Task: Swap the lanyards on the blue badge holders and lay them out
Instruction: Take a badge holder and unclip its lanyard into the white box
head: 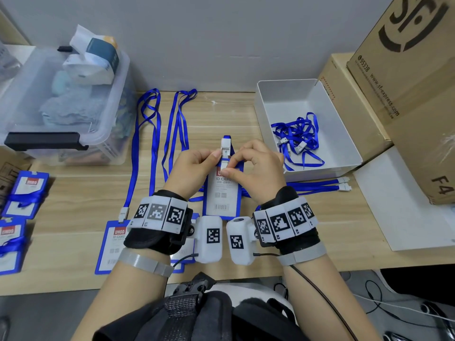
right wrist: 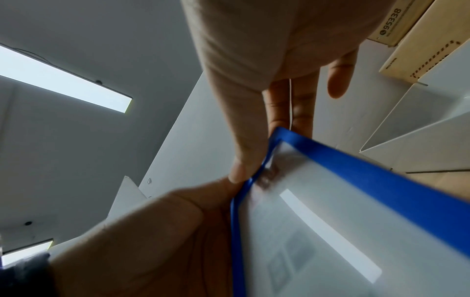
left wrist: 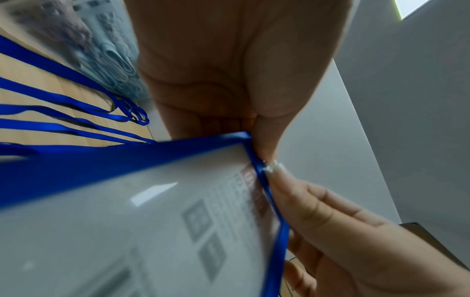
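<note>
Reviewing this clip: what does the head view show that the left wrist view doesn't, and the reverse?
Only the head view: the white clip pinched by both hands at the held badge holder's top, the white tray with tangled lanyards, a finished badge holder laid on the desk, and the cardboard boxes.

Only the left wrist view: the left hand's palm side close up.

Both: the held badge holder, the right hand, and lanyards laid out on the desk.

A clear lidded plastic storage tub (head: 61, 99) with black latches stands at the wooden table's (head: 73, 193) left rear. Brown printed cardboard boxes (head: 403, 77) are stacked at right, against the grey wall (head: 221, 33).
</note>
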A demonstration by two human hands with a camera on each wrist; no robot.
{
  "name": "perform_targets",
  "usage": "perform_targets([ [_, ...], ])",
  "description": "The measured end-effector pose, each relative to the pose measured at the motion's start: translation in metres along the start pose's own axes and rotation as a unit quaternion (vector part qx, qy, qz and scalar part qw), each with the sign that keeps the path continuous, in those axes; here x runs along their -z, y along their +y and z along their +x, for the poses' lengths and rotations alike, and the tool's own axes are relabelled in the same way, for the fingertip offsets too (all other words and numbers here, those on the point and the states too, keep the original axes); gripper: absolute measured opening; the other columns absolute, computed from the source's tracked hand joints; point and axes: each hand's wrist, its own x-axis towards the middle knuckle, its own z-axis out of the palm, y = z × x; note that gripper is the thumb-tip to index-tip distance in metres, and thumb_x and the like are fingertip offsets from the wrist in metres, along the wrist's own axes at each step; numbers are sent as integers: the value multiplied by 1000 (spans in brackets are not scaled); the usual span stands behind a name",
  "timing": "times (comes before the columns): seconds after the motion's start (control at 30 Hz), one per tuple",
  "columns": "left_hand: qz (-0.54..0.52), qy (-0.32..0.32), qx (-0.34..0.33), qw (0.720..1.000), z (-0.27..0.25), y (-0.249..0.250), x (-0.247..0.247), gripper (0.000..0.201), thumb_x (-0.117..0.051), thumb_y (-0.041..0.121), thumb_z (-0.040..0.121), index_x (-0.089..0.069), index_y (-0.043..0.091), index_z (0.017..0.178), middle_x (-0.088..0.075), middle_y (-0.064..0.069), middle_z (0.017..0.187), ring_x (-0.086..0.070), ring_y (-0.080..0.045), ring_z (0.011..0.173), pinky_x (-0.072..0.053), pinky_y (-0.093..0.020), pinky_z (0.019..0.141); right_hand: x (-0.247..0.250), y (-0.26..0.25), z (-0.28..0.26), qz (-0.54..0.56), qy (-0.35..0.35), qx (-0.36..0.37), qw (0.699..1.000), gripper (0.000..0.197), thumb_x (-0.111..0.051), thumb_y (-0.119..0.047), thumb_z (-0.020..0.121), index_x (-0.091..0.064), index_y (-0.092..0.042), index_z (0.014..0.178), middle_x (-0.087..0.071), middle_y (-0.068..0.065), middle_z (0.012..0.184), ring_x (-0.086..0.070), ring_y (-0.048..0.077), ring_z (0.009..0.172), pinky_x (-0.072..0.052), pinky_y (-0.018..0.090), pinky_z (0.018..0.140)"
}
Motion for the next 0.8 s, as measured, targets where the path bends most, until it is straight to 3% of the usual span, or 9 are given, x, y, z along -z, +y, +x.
perform_targets([
  [0.07,-11,-9,1,1000,0,0,0,23,-48,17,93,-66,19,78,-68,7,68,-65,-1,66,-53,-15,60,-2,1,0,31,8,-11,999,29,-79,-32,64,-52,-39,59,-49,-17,80,-51,6,87,-29,35,93],
  [0.13,-24,-26,3,999,1,-1,0,15,-54,13,90,-67,16,84,-68,4,76,-66,-2,70,-52,-15,61,-3,1,0,49,18,-18,998,33,-80,-30,62,-49,-40,57,-49,-19,75,-52,5,81,-40,48,90],
  [0.17,-24,-31,4,999,1,-1,0,12,-56,11,89,-67,17,85,-68,3,79,-66,-2,71,-53,-15,62,-3,2,1,60,17,-22,998,33,-80,-31,61,-49,-40,57,-50,-20,73,-52,4,78,-43,49,87],
  [0.27,-17,-41,11,999,1,-3,0,9,-59,10,86,-67,14,88,-69,0,82,-66,-3,72,-54,-16,66,-1,2,3,143,-5,-70,987,22,-74,-30,72,-53,-32,65,-54,-14,69,-52,6,69,-49,32,75],
  [0.37,-9,-65,11,998,0,-1,-1,9,-59,8,85,-66,9,91,-68,0,82,-64,1,71,-52,-14,66,1,3,4,164,-12,-116,980,17,-62,-33,83,-56,-21,72,-55,-9,68,-49,3,61,-45,25,63],
  [0.47,12,-82,4,997,-1,-1,0,7,-62,9,84,-64,15,86,-67,4,80,-64,3,70,-52,-13,66,0,3,4,163,-20,-118,979,13,-65,-28,82,-59,-23,72,-56,-5,65,-51,7,62,-45,24,61],
  [0.57,-13,-68,9,998,0,-3,4,15,-67,11,78,-60,18,89,-71,4,72,-68,-5,72,-55,-19,67,1,0,4,189,-2,-108,976,14,-67,-21,81,-62,-24,67,-59,-4,63,-53,9,62,-46,22,61],
  [0.7,-74,-66,22,995,1,-5,8,23,-67,7,74,-56,18,91,-73,5,70,-70,-9,75,-56,-20,66,2,0,6,220,31,-124,967,9,-69,-22,79,-66,-24,71,-68,11,74,-62,25,71,-52,37,69],
  [0.8,-67,-64,13,996,0,-4,7,27,-70,7,70,-57,18,91,-72,5,73,-68,-8,76,-56,-19,66,3,0,5,236,30,-132,962,10,-68,-21,80,-66,-22,71,-67,8,70,-60,14,60,-49,29,61],
])
